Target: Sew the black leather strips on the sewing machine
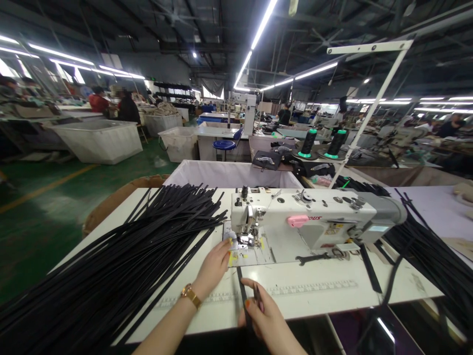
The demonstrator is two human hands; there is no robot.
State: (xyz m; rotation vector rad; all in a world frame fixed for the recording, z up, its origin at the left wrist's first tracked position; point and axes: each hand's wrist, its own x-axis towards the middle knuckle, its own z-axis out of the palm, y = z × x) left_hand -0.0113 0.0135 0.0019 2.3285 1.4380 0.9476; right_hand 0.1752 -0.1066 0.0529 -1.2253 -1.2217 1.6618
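Note:
A white sewing machine (295, 217) stands on the white table. Beside its presser foot, my left hand (216, 261) rests with its fingertips on the metal plate, fingers close together; whatever lies under them is too small to make out. Nearer the table's front edge, my right hand (260, 308) is closed round a small dark tool (258, 297), probably thread snips. A black strap (242, 286) runs from the plate toward me and passes by the right hand's fingers. Left of the machine lies a large bundle of black straps (148, 246).
A wrench (312, 258) lies below the machine arm, and a ruler scale (314, 287) runs along the table front. More black straps (428, 251) lie at the right. Two thread cones (307, 144) stand behind. A white bin (236, 172) is beyond the table; people sit farther off.

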